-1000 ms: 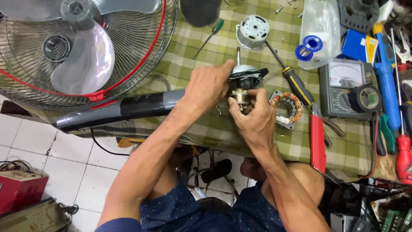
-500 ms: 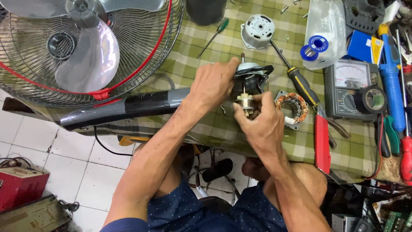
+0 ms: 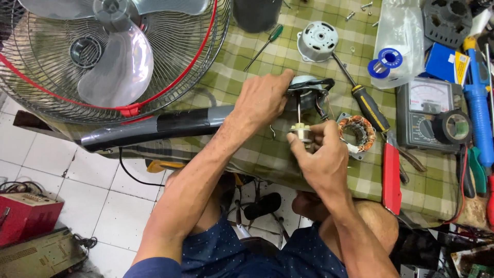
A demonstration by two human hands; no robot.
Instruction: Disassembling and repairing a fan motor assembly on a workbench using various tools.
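My left hand (image 3: pixel 265 98) grips a fan motor housing (image 3: pixel 307 87) with black wires on the green checked tablecloth (image 3: pixel 247 154). A thin metal shaft runs from the housing down to a small cream plastic part (image 3: pixel 301 133), which my right hand (image 3: pixel 321 157) pinches at its fingertips. A stator with copper windings (image 3: pixel 356 133) lies just right of my right hand. A black tube (image 3: pixel 154 128) of the fan stand lies under my left forearm.
A fan with wire guard and grey blades (image 3: pixel 110 56) fills the top left. A silver motor cap (image 3: pixel 317 40), screwdrivers (image 3: pixel 368 105), red-handled pliers (image 3: pixel 392 177), analog multimeter (image 3: pixel 427 116), tape roll (image 3: pixel 453 127), solder spool (image 3: pixel 383 63) and several tools lie at right. Tiled floor below.
My right hand has drawn the cream part a little down along the shaft, away from the housing. My left hand keeps its grip on the housing.
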